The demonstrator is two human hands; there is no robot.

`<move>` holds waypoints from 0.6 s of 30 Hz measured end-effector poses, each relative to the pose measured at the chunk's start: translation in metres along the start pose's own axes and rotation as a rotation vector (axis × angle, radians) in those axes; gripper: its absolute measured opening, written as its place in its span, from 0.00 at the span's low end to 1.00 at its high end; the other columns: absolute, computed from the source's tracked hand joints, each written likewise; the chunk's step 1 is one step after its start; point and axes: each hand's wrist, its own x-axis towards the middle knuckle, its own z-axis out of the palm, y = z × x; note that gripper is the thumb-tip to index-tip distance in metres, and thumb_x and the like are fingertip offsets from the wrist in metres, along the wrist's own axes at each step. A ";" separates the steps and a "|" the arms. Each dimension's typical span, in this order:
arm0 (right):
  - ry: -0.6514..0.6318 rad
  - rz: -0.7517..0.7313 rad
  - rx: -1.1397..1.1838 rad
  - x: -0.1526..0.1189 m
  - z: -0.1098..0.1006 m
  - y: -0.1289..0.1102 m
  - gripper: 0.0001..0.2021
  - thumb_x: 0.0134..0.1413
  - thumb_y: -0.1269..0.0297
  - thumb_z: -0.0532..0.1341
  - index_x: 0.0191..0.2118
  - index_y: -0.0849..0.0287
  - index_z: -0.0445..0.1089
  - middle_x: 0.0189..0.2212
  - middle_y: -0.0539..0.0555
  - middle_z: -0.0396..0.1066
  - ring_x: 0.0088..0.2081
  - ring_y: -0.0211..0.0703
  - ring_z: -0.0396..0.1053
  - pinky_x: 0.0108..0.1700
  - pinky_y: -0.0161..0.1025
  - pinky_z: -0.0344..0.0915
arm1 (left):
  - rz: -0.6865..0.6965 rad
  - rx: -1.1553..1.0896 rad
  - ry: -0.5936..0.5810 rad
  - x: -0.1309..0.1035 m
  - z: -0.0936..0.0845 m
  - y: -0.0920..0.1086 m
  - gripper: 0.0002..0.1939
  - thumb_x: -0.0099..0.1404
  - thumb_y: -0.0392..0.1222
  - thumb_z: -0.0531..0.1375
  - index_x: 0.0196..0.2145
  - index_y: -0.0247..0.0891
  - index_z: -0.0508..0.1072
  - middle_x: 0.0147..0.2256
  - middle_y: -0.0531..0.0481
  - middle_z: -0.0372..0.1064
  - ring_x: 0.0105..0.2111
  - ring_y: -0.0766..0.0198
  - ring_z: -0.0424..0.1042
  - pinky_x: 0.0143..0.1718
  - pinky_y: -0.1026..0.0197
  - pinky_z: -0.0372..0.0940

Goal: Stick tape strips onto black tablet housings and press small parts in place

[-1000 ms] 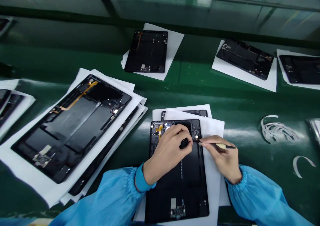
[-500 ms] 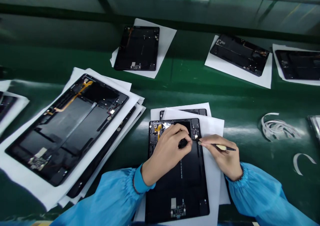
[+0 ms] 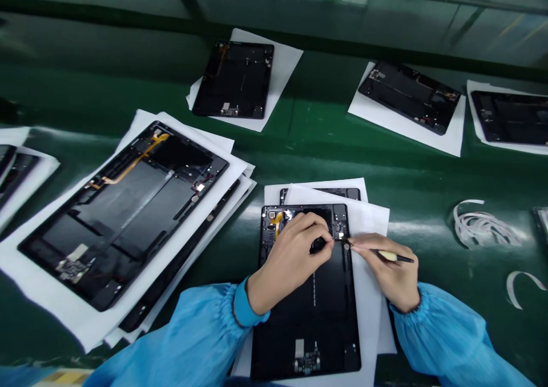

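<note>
An opened black tablet housing [image 3: 306,313] lies on white sheets [image 3: 371,261] in front of me, with a circuit board near its lower edge and an orange flex cable at its upper left. My left hand [image 3: 295,256] is over its upper part, thumb and forefinger pinched together; what they hold, if anything, is too small to tell. Beside the housing's upper right edge, my right hand [image 3: 387,267] grips a thin dark tool with a pale yellow section [image 3: 390,256]. Its fingertips are by a small round part at that edge.
A stack of larger-looking housings [image 3: 128,204] and white sheets is at the left. More housings lie on paper along the back [image 3: 240,79] and back right [image 3: 411,96]. Curled white strips [image 3: 483,227] rest on the green table [image 3: 312,130] at the right.
The view has shifted slightly, so most things appear a little further right. My right fingertips have moved slightly away from my left ones. Both hands keep nearly the same pose.
</note>
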 end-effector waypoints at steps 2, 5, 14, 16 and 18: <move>-0.001 0.004 0.009 0.000 0.001 0.000 0.08 0.51 0.76 0.67 0.32 0.53 0.78 0.32 0.48 0.79 0.35 0.42 0.78 0.40 0.36 0.76 | -0.001 -0.001 0.008 0.000 0.001 0.000 0.06 0.62 0.30 0.61 0.30 0.38 0.72 0.37 0.52 0.68 0.38 0.62 0.68 0.42 0.58 0.61; -0.009 0.005 0.027 -0.001 0.002 0.000 0.08 0.51 0.75 0.67 0.33 0.53 0.78 0.33 0.48 0.80 0.36 0.42 0.78 0.41 0.37 0.75 | -0.005 0.000 0.016 0.000 0.001 0.000 0.06 0.61 0.30 0.61 0.30 0.39 0.72 0.36 0.52 0.68 0.38 0.62 0.68 0.43 0.58 0.62; -0.067 -0.023 -0.050 -0.003 -0.003 0.001 0.07 0.55 0.75 0.64 0.34 0.55 0.76 0.33 0.50 0.79 0.37 0.42 0.77 0.42 0.38 0.74 | 0.001 0.028 0.011 0.000 0.000 0.000 0.06 0.62 0.30 0.61 0.30 0.39 0.72 0.37 0.52 0.68 0.38 0.62 0.69 0.42 0.56 0.62; -0.045 -0.030 -0.066 -0.003 -0.005 0.000 0.07 0.55 0.75 0.64 0.32 0.55 0.76 0.32 0.51 0.79 0.36 0.43 0.77 0.41 0.38 0.75 | -0.009 0.025 0.009 0.000 0.000 0.001 0.05 0.62 0.31 0.61 0.30 0.39 0.72 0.37 0.52 0.69 0.38 0.61 0.69 0.43 0.56 0.62; -0.022 -0.030 -0.078 -0.003 -0.007 0.000 0.06 0.55 0.74 0.64 0.32 0.56 0.76 0.31 0.51 0.79 0.35 0.44 0.77 0.39 0.40 0.75 | -0.020 0.023 0.007 0.000 0.000 0.001 0.05 0.62 0.31 0.61 0.30 0.39 0.72 0.37 0.51 0.69 0.39 0.61 0.69 0.43 0.55 0.62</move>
